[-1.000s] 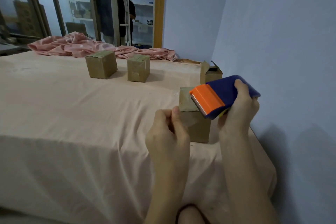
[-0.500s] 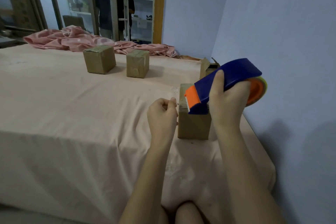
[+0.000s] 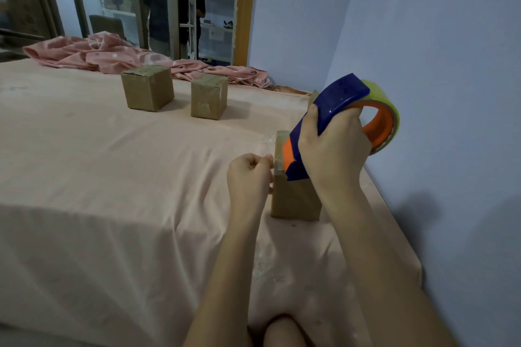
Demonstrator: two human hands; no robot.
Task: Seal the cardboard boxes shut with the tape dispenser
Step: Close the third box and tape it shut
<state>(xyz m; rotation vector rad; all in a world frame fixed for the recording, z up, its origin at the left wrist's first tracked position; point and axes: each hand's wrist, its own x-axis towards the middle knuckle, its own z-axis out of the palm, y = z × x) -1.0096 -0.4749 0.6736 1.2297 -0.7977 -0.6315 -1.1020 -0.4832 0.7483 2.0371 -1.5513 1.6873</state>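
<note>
Behind both hands, two taped boxes flank crumpled pink cloth.

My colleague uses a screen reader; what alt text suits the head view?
A right hand presses a blue-and-orange tape dispenser onto the nearest cardboard box while the left hand braces its side. Two more boxes stand farther back on the peach-covered surface.

both forearms bare, no sleeves; left hand, right hand ungloved.
</note>
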